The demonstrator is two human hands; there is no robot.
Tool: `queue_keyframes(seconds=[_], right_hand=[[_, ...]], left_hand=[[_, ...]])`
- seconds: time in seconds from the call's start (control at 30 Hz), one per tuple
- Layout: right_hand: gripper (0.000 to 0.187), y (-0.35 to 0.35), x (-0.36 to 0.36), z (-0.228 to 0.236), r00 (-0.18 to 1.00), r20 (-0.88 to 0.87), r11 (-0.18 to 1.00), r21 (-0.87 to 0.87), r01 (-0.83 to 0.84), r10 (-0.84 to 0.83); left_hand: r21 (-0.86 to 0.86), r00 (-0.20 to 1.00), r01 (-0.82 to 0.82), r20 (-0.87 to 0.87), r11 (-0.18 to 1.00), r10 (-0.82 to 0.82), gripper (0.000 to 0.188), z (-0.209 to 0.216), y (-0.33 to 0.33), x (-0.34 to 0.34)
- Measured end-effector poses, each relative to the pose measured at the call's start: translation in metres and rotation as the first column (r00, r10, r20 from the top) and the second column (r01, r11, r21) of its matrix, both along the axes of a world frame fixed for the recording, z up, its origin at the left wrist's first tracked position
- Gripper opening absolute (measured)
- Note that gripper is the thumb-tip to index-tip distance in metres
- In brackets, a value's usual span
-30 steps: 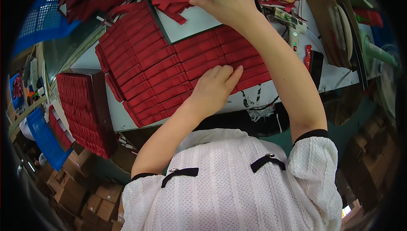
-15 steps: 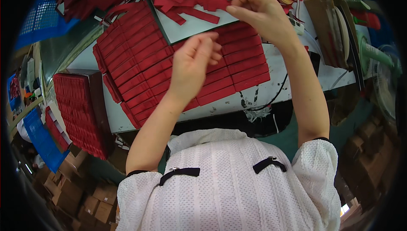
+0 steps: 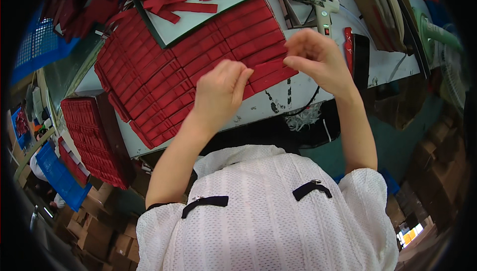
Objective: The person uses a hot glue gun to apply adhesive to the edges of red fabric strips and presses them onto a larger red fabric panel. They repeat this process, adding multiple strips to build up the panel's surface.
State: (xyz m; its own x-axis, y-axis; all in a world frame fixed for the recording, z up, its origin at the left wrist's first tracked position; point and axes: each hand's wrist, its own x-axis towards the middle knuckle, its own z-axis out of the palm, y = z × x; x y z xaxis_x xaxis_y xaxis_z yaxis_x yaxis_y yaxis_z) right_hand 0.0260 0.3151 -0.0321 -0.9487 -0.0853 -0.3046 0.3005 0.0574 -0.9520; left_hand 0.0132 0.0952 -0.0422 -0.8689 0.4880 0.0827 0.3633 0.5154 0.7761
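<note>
Over the front right of the red rows, my left hand (image 3: 221, 92) is closed, its thumb against its curled fingers. My right hand (image 3: 320, 62) is beside it, fingers curled and thumb pointing inward. A flat red strip (image 3: 269, 67) spans the gap between the two hands, apparently pinched at both ends; the fingertips partly hide its ends. Beneath lie many folded red fabric pieces (image 3: 164, 79), packed in tight rows on the white table. A dark-rimmed tray (image 3: 186, 32) rests over the far rows, with loose red strips (image 3: 191, 7) piled in it.
A glue gun (image 3: 324, 15) lies at the far right, near a red-handled tool (image 3: 348, 47) and a black box-like object (image 3: 361, 61). A block of stacked red pieces (image 3: 87, 134) stands at the left. A green fan (image 3: 427, 30) and a cardboard box (image 3: 365, 10) are at the right.
My right hand has come back from the tray's edge toward my left hand, and a red strip now shows between them. The whole view has shifted, revealing the glue gun.
</note>
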Motion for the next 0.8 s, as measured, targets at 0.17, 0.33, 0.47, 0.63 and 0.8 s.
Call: queue_keyframes(seconds=[0.17,0.33,0.47,0.63,0.8], right_hand=[[0.018,0.023,0.025,-0.027,0.903,0.051,0.901,-0.071,0.429,-0.426],[0.020,0.029,0.039,-0.033,0.884,0.069,0.879,-0.094,0.467,-0.462],[0.019,0.028,0.044,-0.036,0.882,0.078,0.876,-0.102,0.472,-0.465],[0.023,0.015,0.041,-0.036,0.914,0.019,0.913,-0.033,0.406,-0.405],[0.033,-0.006,0.025,-0.037,0.952,-0.060,0.933,0.186,0.307,-0.301]], left_hand=[[-0.005,0.979,-0.068,0.190,0.998,0.067,0.016,-0.006,0.015,0.016],[-0.094,0.978,-0.092,0.180,0.991,0.108,0.020,-0.006,0.027,0.013],[-0.111,0.977,-0.115,0.169,0.987,0.133,0.021,-0.007,0.030,0.015],[-0.129,0.980,-0.110,0.154,0.986,0.129,0.021,-0.006,0.030,0.015],[-0.117,0.982,-0.111,0.142,0.987,0.127,0.020,-0.007,0.030,0.014]])
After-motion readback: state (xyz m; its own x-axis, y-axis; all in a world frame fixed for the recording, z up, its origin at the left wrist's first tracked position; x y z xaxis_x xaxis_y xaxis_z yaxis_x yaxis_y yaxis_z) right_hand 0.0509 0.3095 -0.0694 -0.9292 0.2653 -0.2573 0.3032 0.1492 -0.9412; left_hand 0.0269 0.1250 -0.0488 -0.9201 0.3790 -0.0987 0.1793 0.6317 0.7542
